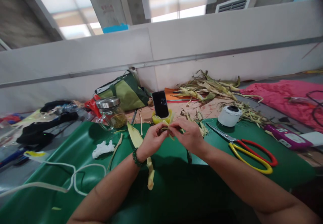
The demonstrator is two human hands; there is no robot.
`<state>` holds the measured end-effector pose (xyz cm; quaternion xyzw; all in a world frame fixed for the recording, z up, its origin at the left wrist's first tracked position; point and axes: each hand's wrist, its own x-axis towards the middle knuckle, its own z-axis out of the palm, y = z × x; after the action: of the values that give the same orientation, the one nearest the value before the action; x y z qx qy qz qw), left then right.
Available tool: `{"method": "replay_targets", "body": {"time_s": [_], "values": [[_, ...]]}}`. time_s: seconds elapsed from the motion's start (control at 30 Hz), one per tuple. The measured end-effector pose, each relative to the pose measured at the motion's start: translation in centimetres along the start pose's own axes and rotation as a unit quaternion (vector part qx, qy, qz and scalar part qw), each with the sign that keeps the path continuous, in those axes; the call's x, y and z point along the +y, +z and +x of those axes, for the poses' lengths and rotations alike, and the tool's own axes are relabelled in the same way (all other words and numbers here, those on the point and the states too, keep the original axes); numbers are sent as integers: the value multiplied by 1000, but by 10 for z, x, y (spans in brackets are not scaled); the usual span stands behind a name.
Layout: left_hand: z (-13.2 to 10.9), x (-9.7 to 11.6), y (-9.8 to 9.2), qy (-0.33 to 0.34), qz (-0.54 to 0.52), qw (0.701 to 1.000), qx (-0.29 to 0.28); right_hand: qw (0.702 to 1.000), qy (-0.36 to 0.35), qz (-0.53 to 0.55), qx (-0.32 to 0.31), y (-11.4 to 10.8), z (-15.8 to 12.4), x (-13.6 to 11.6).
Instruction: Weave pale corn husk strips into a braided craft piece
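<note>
Both my hands meet over the green mat (pixel 214 177), pinching pale strips of corn husk (pixel 170 133) between them. My left hand (pixel 154 138), with a green bead bracelet (pixel 136 157) at the wrist, has its thumb and fingers pressed together on the strips. Facing it, my right hand (pixel 190 136) pinches the same strips at the fingertips. The fingers hide much of the piece. Just beyond my hands a phone (pixel 160 104) stands upright in a yellow holder (pixel 156 119). Beside and partly under my left forearm lie a wide husk leaf (pixel 135 134) and a pale stalk-like piece (pixel 150 175).
Scissors (pixel 234 143) with red and yellow handles lie right, near a white thread spool (pixel 229 116). Dried husks (pixel 207 89) are heaped at the back. A glass jar (pixel 112 114), crumpled tissue (pixel 103 149) and white cable (pixel 73 175) are left. A green bag (pixel 123 92) stands behind.
</note>
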<state>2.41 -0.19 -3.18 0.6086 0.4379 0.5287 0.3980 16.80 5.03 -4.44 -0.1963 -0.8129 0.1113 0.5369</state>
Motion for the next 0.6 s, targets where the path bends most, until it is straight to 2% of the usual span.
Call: {"method": "replay_targets", "body": {"time_s": [0.13, 0.37, 0.43, 0.57, 0.6], "values": [[0, 0, -2, -19, -4, 1000, 24, 999, -31, -6, 6, 1, 0, -1], [1, 1, 0, -39, -64, 996, 55, 997, -11, 72, 11, -1, 2, -5], [2, 2, -1, -30, -59, 996, 59, 993, 23, 114, -2, -1, 2, -5], [2, 5, -2, -22, -48, 998, 45, 960, 168, 223, -8, 0, 2, -1], [2, 6, -1, -24, -43, 998, 36, 957, 174, 230, -10, 0, 2, 1]]}}
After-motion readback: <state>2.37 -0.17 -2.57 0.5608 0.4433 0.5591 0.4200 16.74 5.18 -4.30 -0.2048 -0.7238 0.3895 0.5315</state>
